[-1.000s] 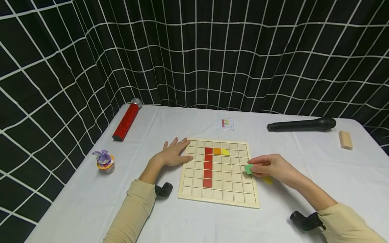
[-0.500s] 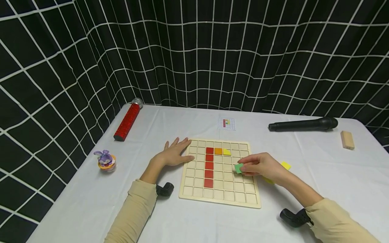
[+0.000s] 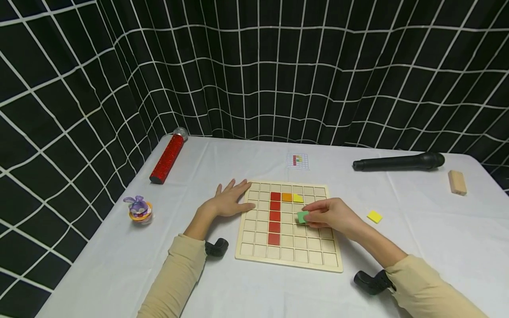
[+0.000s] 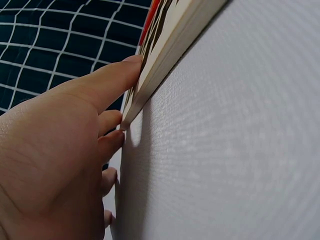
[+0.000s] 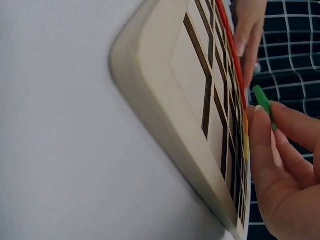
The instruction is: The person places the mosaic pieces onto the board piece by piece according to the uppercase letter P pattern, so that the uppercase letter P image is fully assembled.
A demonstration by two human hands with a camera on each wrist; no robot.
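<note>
My right hand (image 3: 333, 217) pinches a small green square tile (image 3: 301, 217) between thumb and fingers, low over the wooden grid board (image 3: 302, 255). In the right wrist view the green tile (image 5: 262, 99) is tilted edge-on, with the fingertips on its lower end. A column of several red tiles (image 3: 275, 216) lies in the board's cells. An orange tile (image 3: 286, 197) and a yellow tile (image 3: 298, 198) continue the top row to the right. My left hand (image 3: 226, 202) rests with fingers spread at the board's upper left edge; its thumb touches the side in the left wrist view.
One loose yellow tile (image 3: 374, 217) lies right of the board. Behind it sits a small pattern card (image 3: 297, 161). Around the white table (image 3: 191, 282) are a red microphone (image 3: 168, 160), a black microphone (image 3: 399, 162), a wooden block (image 3: 457, 183) and a purple rabbit toy (image 3: 138, 209).
My right hand has carried the green tile leftward from the board's right edge to over its middle cells. The loose yellow tile has come into sight. My left hand stays in place.
</note>
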